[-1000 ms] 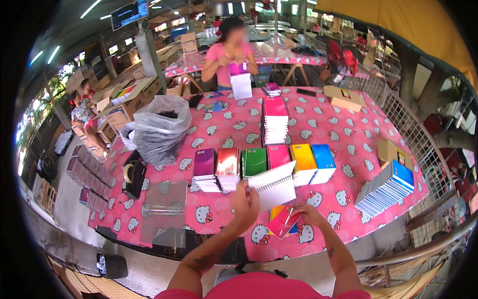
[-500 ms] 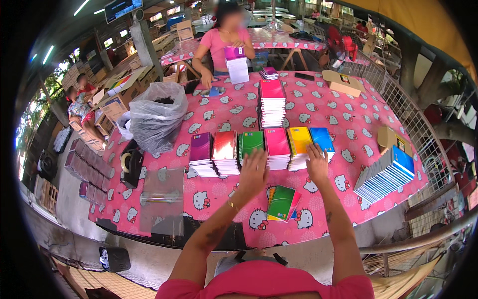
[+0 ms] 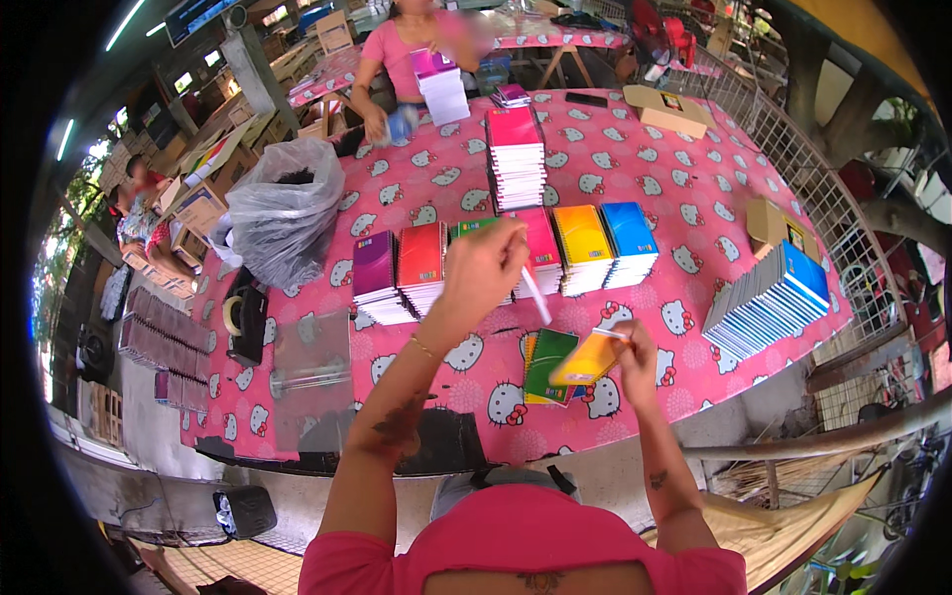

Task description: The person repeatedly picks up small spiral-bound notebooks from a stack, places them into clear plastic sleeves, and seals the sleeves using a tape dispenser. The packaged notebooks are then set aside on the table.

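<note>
My left hand (image 3: 483, 270) is raised over the row of stacked spiral notebooks, its fingers pinched on a thin notebook (image 3: 535, 296) seen nearly edge-on. My right hand (image 3: 638, 359) grips a yellow notebook (image 3: 589, 359), tilted above a small fanned pile topped by a green notebook (image 3: 548, 365). The row holds a purple stack (image 3: 374, 260), a red stack (image 3: 422, 254), a green stack (image 3: 472, 227) mostly behind my left hand, a pink stack (image 3: 541, 243), a yellow stack (image 3: 583, 234) and a blue stack (image 3: 630, 230).
A taller pink-topped stack (image 3: 514, 134) stands behind the row. Blue notebooks (image 3: 769, 302) lean in a line at right. On the left are a grey plastic bag (image 3: 288, 213), a tape dispenser (image 3: 246, 317) and clear sheets (image 3: 312, 367). Across the table a person handles a purple-topped stack (image 3: 442, 87).
My right hand has come back from the yellow stack toward me with a yellow notebook. My left hand has lifted off the green stack, holding a thin notebook. The view has shifted slightly.
</note>
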Motion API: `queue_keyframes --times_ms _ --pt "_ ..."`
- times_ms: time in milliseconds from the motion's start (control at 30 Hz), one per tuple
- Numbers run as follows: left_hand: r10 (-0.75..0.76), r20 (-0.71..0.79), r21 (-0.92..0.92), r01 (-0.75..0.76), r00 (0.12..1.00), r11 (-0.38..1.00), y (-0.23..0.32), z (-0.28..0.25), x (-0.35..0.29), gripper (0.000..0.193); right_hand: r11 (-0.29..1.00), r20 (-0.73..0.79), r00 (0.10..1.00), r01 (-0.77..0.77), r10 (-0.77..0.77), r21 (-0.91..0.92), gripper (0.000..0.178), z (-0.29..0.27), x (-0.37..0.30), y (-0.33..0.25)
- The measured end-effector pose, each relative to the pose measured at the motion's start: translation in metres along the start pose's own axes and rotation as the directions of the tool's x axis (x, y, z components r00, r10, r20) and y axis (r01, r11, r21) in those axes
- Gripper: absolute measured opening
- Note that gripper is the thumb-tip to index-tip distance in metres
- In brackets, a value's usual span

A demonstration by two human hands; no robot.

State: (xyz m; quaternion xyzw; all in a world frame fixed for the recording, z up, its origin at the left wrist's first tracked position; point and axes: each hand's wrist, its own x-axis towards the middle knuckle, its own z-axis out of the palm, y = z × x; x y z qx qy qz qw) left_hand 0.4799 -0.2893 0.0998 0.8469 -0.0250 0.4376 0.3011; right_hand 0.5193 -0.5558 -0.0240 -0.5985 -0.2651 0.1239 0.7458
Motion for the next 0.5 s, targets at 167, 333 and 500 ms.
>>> queue_keyframes --times_ms 167,333,500 --pt "-0.054 0.229 0.06 0.041 0.972 0.997 0.034 -0.019 0.003 0.029 0.774 0.175 0.937 -0.349 0.302 0.529 0.022 -0.003 0.029 0.03" --pt "-0.009 0.247 0.132 -0.024 0.969 0.991 0.028 -0.02 -0.016 0.036 0.896 0.015 0.973 0.216 -0.228 -0.387 0.031 0.012 0.019 -0.01" --pt "-0.076 0.396 0.168 0.009 0.915 0.986 0.004 0.017 -0.053 0.046 0.684 0.318 0.937 0.327 -0.145 -0.652 0.037 0.017 -0.03 0.048"
